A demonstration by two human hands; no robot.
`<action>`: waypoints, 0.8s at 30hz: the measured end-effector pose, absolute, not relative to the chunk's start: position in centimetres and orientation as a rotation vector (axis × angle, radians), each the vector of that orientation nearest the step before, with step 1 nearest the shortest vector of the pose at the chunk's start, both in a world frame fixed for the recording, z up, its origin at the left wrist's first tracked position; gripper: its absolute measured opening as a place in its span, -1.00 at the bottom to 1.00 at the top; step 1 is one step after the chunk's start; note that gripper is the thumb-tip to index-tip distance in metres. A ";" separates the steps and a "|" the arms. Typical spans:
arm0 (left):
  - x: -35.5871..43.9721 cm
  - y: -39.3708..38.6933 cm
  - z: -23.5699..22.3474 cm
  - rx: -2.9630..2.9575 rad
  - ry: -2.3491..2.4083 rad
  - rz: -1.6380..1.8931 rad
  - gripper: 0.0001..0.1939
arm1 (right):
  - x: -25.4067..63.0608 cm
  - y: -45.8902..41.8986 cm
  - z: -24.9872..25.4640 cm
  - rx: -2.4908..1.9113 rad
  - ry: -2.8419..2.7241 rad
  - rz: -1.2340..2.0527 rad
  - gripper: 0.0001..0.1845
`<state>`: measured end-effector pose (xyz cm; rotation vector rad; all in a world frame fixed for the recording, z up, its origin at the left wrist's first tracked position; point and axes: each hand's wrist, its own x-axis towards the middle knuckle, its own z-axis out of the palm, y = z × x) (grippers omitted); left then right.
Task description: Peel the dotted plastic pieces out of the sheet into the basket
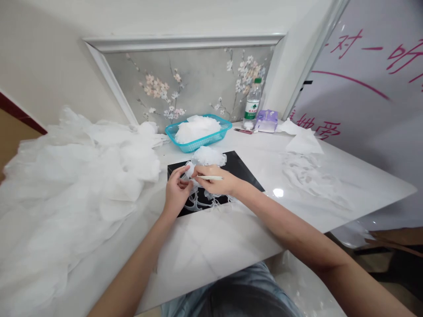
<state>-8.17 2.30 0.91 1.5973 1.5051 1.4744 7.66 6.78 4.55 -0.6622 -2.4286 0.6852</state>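
Observation:
Over a black mat (244,169) both of my hands work close together. My left hand (178,187) pinches the edge of a small white translucent piece (189,169), thin like a plastic or fabric scrap. Closed around a slim pale tool (211,178), my right hand (214,176) meets the left at that piece; the tool's tip is hidden by the fingers. Just behind the hands lies a white ruffled heap (208,156). Curly translucent offcuts (196,202) are spread on the mat below the hands.
A large pile of white sheets (79,171) covers the table's left side. Behind the mat stands a blue basket (198,144) with white pieces. Farther right are a water bottle (253,103), red-handled snips (243,131), a purple pack (267,121) and flat translucent scraps (307,176).

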 end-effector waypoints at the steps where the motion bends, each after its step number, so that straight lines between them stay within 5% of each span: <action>1: -8.1 2.3 0.9 1.627 1.508 1.470 -0.60 | 7.5 6.8 4.3 -0.646 -2.428 0.680 -0.86; 24: -8.0 2.4 0.7 1.678 1.521 1.442 -0.57 | 7.9 7.0 5.1 -0.721 -2.514 0.653 -0.82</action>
